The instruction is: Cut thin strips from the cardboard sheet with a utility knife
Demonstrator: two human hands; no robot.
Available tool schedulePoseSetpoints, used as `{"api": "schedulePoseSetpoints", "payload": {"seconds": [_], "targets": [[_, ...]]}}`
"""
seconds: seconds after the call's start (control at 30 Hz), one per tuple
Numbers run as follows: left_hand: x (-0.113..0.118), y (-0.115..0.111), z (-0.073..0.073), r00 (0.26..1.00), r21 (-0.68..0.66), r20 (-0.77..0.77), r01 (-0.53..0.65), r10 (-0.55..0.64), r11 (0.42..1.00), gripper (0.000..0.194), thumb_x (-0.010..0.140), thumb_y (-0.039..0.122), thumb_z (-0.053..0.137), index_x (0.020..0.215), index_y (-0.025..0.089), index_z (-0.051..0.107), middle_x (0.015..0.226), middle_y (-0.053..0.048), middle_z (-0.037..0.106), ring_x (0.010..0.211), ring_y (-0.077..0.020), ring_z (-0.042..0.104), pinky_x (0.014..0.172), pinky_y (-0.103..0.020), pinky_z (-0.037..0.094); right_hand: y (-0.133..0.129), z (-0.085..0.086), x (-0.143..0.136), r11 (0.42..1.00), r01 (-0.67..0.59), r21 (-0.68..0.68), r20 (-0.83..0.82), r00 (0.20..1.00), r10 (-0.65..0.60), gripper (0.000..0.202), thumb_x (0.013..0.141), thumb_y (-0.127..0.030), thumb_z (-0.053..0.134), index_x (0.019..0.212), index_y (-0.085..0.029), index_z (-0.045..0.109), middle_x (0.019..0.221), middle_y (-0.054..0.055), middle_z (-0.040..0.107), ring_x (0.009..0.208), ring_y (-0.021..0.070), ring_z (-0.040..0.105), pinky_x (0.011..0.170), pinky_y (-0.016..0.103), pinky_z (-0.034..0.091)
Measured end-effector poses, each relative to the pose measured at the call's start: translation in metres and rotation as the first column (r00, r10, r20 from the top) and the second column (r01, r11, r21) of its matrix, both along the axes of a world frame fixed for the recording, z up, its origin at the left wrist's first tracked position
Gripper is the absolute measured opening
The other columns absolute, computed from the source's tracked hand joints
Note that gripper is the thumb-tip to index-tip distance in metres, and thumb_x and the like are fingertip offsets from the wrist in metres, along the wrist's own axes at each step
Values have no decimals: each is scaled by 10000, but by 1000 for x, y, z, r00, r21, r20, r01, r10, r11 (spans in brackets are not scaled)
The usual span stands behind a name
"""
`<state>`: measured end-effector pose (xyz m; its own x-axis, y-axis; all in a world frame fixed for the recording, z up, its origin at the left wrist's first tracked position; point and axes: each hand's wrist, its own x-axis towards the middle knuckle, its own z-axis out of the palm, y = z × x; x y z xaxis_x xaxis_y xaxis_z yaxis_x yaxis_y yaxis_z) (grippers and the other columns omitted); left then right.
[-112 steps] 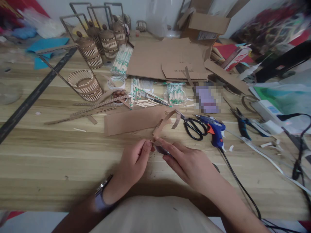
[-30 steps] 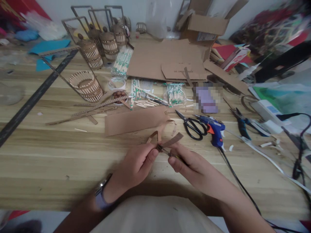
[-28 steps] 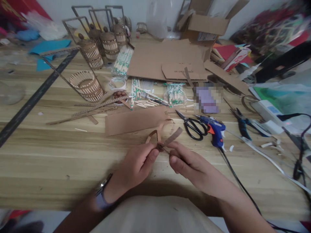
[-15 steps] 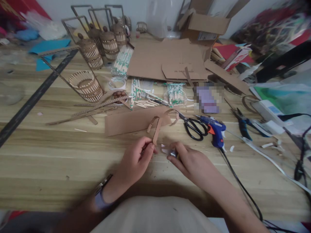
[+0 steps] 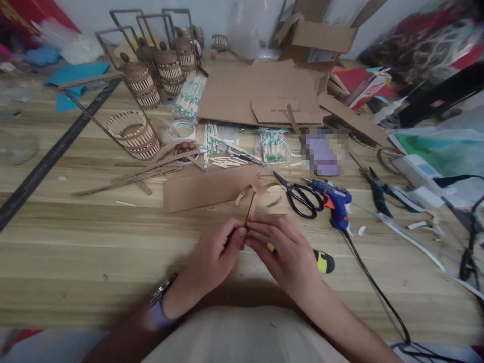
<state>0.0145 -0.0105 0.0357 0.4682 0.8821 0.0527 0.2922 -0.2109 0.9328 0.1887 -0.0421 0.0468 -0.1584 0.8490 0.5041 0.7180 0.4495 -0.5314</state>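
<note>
Near the centre, my left hand (image 5: 223, 247) pinches the lower end of a thin brown cardboard strip (image 5: 250, 205) whose far end curls over. The fingers of my right hand (image 5: 287, 252) are pressed together at that same end, touching the strip beside my left fingertips. Partly hidden beneath my right hand lies a yellow and black tool (image 5: 325, 262) on the table. A flat cardboard piece (image 5: 204, 189) lies just beyond my hands. Black-handled scissors (image 5: 304, 199) and a blue glue gun (image 5: 338, 204) lie to the right.
Stick-and-cardboard baskets (image 5: 134, 135) stand at the back left. Bagged sticks (image 5: 273, 146), a tape roll (image 5: 182, 130) and cardboard sheets (image 5: 242, 93) lie beyond. Pliers (image 5: 378, 194) lie at the right, and the glue gun's cord (image 5: 372, 277) runs toward the front edge.
My right hand has let go of the yellow and black tool and moved left onto the strip. The strip has turned and shifted slightly right, and its curled part has changed shape.
</note>
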Motion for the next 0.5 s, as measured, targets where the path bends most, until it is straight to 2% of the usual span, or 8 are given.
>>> {"api": "schedulePoseSetpoints", "payload": {"seconds": [0.1,0.27,0.5], "targets": [[-2,-2,-1,999,56,-14,33,-32,998,297,1054,320,404,824,207,553,724,21,619,662,-135,574,625,-241,418,1,-3,-2,999,30,-43,-97,995,-34,85,934,-224,651,971,-256,720,946,51,780,906,222,733,783,390,585],[-2,-1,-2,996,143,-80,50,-39,988,220,1036,332,470,922,206,611,796,0,689,696,-155,612,637,-252,432,0,-3,-4,990,58,-125,-260,962,-89,99,888,-168,673,838,-241,715,843,31,777,822,202,747,734,344,598],[0,2,-4,989,99,-138,63,-49,993,276,1038,296,421,868,211,621,723,5,681,648,-153,620,617,-252,440,-3,-11,-6,993,108,-56,-205,972,-117,95,907,-184,658,888,-248,726,900,40,787,840,206,743,758,367,586]]}}
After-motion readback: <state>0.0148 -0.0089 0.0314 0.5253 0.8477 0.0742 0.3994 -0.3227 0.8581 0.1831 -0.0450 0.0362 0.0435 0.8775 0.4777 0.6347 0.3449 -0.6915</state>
